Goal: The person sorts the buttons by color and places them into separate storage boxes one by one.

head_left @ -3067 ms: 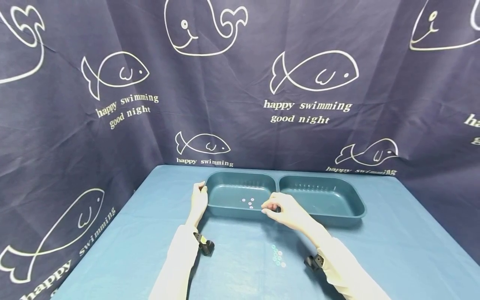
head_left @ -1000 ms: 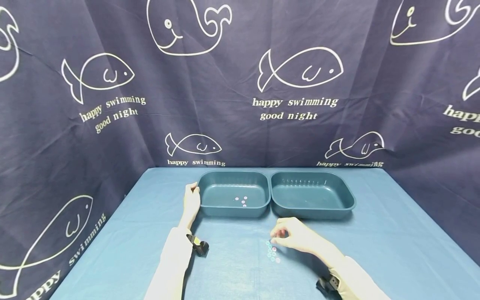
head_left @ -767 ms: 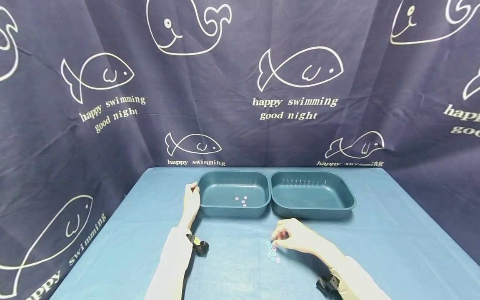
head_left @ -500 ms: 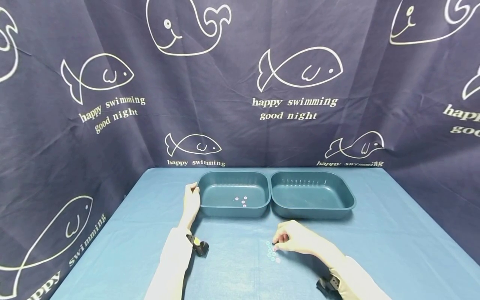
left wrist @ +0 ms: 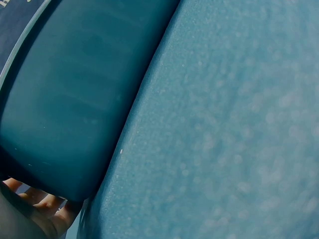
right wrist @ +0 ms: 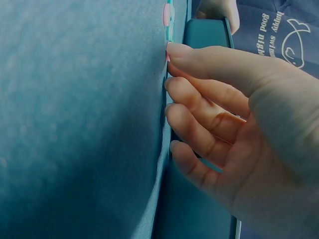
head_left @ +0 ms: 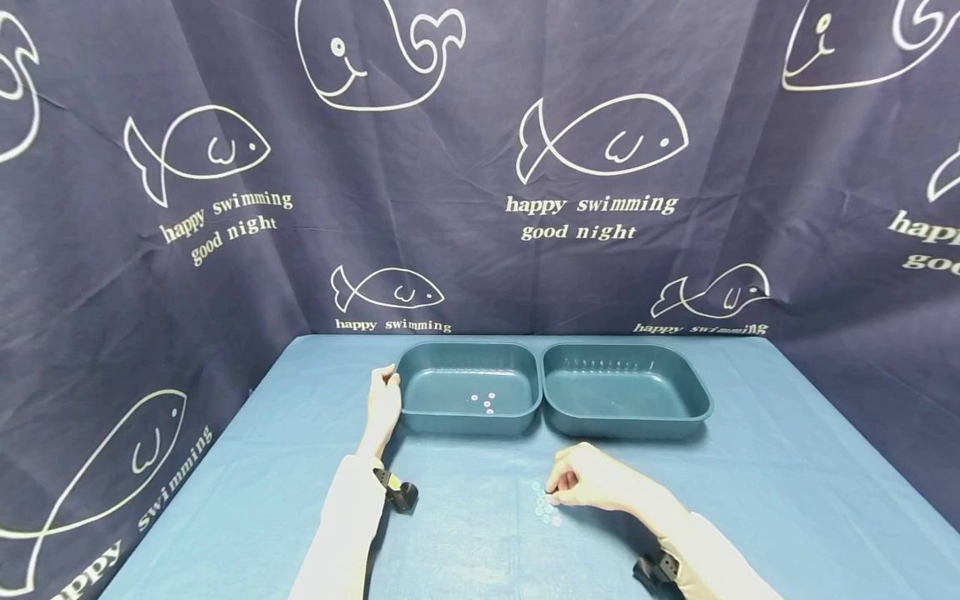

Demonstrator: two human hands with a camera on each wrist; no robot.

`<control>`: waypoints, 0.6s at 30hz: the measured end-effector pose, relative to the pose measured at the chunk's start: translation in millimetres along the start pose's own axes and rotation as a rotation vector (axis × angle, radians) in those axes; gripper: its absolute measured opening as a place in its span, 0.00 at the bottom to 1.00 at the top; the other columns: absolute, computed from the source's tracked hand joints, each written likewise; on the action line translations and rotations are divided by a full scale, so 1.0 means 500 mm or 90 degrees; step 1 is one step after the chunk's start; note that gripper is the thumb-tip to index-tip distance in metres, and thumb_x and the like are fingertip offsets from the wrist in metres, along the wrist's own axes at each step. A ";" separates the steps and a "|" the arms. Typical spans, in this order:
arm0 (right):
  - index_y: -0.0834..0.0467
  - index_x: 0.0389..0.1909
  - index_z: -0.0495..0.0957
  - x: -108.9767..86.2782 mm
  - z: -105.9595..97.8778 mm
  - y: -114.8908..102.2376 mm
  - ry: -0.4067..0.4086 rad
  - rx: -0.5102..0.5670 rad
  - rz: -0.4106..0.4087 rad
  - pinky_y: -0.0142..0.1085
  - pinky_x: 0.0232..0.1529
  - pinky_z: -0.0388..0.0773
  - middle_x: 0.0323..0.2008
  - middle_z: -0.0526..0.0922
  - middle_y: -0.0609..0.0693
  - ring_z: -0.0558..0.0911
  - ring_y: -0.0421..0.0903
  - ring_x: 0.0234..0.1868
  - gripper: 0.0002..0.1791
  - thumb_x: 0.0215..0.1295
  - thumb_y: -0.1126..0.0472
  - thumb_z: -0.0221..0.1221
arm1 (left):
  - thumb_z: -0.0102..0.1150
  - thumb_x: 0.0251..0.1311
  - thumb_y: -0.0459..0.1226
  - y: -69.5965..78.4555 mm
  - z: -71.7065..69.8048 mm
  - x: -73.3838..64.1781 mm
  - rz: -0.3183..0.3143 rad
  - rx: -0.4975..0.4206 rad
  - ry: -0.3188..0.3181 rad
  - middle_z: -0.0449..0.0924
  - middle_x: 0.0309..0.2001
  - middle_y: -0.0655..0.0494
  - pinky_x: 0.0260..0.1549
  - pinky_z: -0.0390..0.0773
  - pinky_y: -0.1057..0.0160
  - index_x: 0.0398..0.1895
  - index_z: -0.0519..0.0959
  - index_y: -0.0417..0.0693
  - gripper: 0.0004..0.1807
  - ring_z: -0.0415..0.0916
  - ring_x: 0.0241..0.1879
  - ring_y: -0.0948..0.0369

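At the outer end of the left blue-green plastic bin (head_left: 465, 423), my left hand (head_left: 384, 402) holds the end wall; its fingers (left wrist: 47, 205) bend against the outside in the left wrist view. My right hand (head_left: 592, 479) is low over the cloth, in front of the bins. Its thumb and index finger pinch a small pink disc (right wrist: 168, 51) at the edge of a cluster of small discs. Pale green discs (head_left: 538, 504) make up most of that cluster, and one pink disc (head_left: 557, 521) lies at its near end. Several pink discs (head_left: 487, 403) lie inside the left bin.
A second blue-green bin (head_left: 630, 427) stands right against the left one. Blue cloth (head_left: 457, 533) covers the table. A dark curtain (head_left: 480, 167) printed with white fish hangs behind and at the sides.
My right hand has come from the left bin's front rim down to the disc cluster, then edged nearer, its fingertips closing on a pink disc. My left hand stays at the bin.
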State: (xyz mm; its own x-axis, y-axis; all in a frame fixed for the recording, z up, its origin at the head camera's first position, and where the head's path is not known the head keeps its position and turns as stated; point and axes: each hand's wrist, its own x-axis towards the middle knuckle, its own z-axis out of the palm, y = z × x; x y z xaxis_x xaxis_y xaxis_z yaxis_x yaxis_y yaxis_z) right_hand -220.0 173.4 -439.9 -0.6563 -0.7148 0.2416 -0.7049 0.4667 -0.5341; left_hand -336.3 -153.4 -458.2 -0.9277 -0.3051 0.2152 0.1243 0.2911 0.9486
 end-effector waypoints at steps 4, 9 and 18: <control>0.58 0.24 0.83 0.002 -0.001 -0.001 -0.002 -0.005 -0.001 0.22 0.26 0.71 0.20 0.75 0.45 0.72 0.29 0.24 0.02 0.48 0.65 0.66 | 0.38 0.68 0.31 0.001 -0.001 0.000 -0.005 0.001 0.000 0.67 0.58 0.33 0.61 0.61 0.47 0.56 0.64 0.32 0.16 0.64 0.60 0.43; 0.56 0.23 0.83 0.006 0.000 -0.004 -0.012 -0.024 0.017 0.22 0.27 0.71 0.20 0.75 0.41 0.71 0.27 0.24 0.02 0.48 0.65 0.67 | 0.39 0.68 0.31 0.003 -0.002 0.000 -0.005 0.006 0.001 0.68 0.57 0.33 0.61 0.62 0.47 0.56 0.64 0.33 0.16 0.65 0.60 0.43; 0.53 0.22 0.83 0.008 -0.001 -0.008 -0.021 -0.048 0.033 0.22 0.28 0.70 0.20 0.74 0.37 0.71 0.26 0.24 0.03 0.49 0.64 0.65 | 0.38 0.67 0.31 0.000 -0.001 0.001 -0.003 -0.002 -0.001 0.68 0.57 0.33 0.61 0.61 0.47 0.56 0.64 0.32 0.16 0.64 0.60 0.43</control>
State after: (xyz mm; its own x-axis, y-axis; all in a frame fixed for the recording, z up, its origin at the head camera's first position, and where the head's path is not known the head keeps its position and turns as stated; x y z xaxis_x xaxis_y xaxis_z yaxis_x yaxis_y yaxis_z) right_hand -219.9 168.8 -436.2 -0.6838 -0.7051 0.1875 -0.6895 0.5403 -0.4824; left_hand -336.9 -154.1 -458.1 -0.9287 -0.3055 0.2101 0.1210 0.2860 0.9505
